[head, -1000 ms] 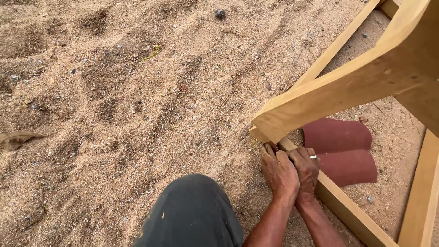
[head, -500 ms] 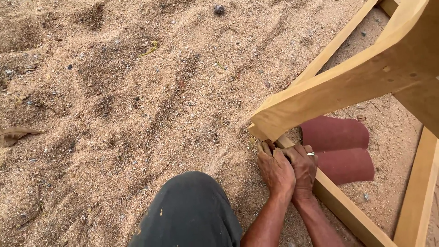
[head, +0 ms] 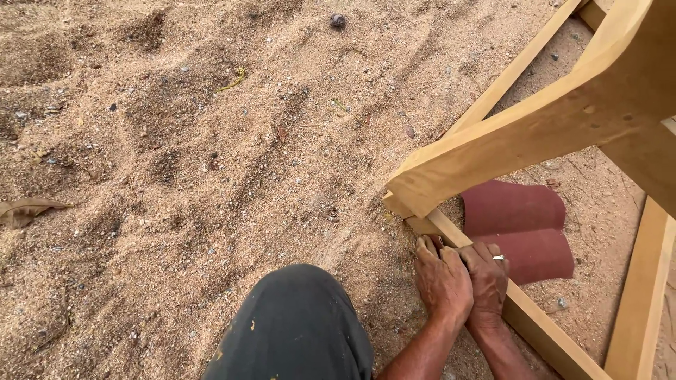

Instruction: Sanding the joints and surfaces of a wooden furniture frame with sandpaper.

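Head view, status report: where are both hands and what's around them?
Left hand and right hand pressed together on the low wooden rail. Sandpaper sheet lies beyond the rail on sand. Slanted beam overhangs.

Loose, pale sand [head: 211, 155] covers the ground, rumpled into soft ridges and hollows and speckled with small stones and bits of debris. A dry brown leaf [head: 24, 210] lies at the left edge, and a small dark pebble [head: 338, 20] sits far off. Daylight is even, with soft shadows.
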